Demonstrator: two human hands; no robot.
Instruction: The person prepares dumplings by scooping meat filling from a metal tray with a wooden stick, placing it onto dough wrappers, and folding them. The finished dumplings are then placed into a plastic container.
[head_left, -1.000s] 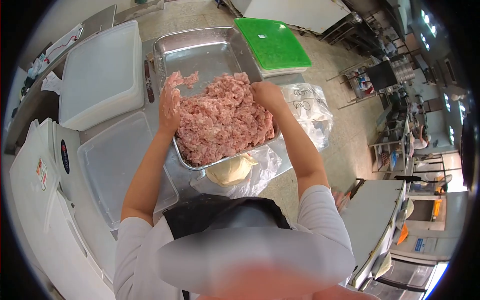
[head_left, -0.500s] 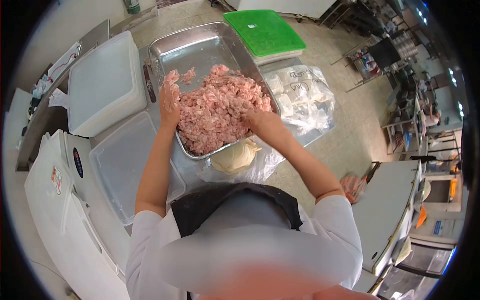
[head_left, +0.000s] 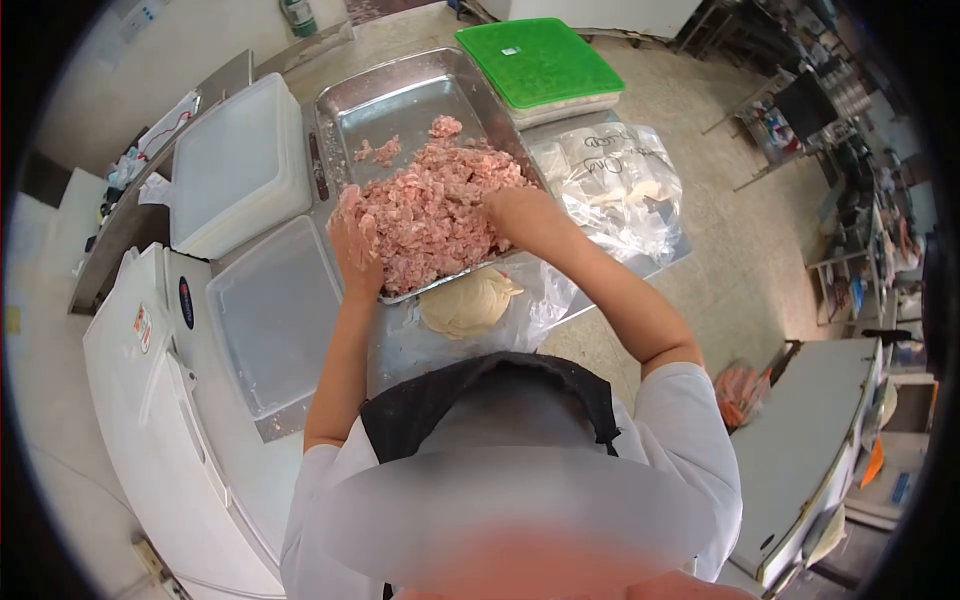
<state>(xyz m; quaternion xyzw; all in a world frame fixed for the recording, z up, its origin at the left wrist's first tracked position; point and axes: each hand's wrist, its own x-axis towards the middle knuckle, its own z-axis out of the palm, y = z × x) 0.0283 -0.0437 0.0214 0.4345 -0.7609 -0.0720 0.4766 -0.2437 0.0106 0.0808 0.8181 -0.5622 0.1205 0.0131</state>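
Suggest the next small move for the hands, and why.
Probably sweep the loose pink meat scraps into the pink minced-meat mound with the left hand. They lie apart from it on the floor of the rectangular silver metal tray; that hand is at the mound's left side, while the right hand is against its right.

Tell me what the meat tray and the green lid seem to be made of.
Meat tray: metal, probably stainless steel, with a dull shine; its bare part shows pale reflections. Green lid: likely plastic, smooth, judging by its even colour and rounded corners.
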